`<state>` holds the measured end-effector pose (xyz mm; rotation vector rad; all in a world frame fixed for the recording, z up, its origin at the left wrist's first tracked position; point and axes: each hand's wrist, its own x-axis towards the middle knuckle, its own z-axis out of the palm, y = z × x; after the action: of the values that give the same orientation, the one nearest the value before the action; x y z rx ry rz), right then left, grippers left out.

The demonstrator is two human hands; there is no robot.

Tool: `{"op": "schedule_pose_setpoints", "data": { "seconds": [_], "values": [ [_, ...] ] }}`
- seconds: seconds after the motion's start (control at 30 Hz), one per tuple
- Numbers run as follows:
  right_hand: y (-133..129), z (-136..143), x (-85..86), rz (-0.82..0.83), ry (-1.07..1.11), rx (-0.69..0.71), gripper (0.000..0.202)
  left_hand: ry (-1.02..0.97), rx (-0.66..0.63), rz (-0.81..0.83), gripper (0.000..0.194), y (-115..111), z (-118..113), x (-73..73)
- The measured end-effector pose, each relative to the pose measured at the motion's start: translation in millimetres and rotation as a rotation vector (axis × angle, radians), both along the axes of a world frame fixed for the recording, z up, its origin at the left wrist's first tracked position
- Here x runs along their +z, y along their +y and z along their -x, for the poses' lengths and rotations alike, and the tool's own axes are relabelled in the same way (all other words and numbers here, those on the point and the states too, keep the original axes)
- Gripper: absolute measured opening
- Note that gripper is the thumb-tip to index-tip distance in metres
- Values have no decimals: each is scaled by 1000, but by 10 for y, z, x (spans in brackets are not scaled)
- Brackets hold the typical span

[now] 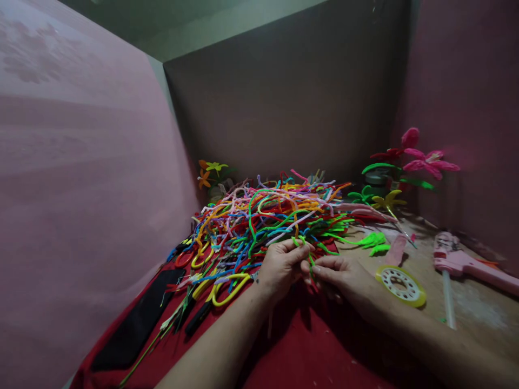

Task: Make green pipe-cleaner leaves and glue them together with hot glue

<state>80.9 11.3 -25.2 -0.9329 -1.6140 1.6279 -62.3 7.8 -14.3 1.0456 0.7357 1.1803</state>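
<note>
We see two forearms come in from the bottom edge and slant toward each other, the left hand (279,267) palm inward with its thumb and index finger closed narrowly on one bright green fuzzy stem (311,261), the right hand (338,275) pinching the same stem a little lower, between thumb and forefinger. Below the fingers we see one red cloth (300,351); to their left, one flat black object (133,321) and one yellow-handled pair of scissors (231,290), its blades out of our sight. Right of the fingers we count one yellow-rimmed roll (401,285) and, farther right, one pink glue gun (462,262) with one clear stick, its body cut off by the frame. Just beyond the fingertips spreads one heap of coloured fuzzy stems (267,216), too tangled for us to count, with green fuzzy pieces (372,241) to its right. Farther off, beyond the fingers to the right, we find one pink flower (432,161) and one yellow flower (388,201); far left, small orange and yellow blooms (205,177) look dim. We cannot make out the fingers curled beneath either hand clearly.
</note>
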Motion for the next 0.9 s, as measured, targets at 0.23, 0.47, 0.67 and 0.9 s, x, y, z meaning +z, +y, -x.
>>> {"op": "schedule_pose_setpoints", "data": {
  "seconds": [0.23, 0.47, 0.67, 0.9],
  "values": [
    [7, -10, 16, 3, -6, -7, 25, -2, 4, -2, 24, 23, 5, -14],
    [8, -21, 37, 5, 24, 4, 27, -3, -4, 12, 25, -9, 9, 31],
    [12, -32, 32, 15, 24, 38, 22, 12, -11, 10, 30, -19, 14, 50],
    [9, -38, 46, 24, 22, 47, 21, 66, -37, 9, 32, -21, 30, 57]
  ]
}}
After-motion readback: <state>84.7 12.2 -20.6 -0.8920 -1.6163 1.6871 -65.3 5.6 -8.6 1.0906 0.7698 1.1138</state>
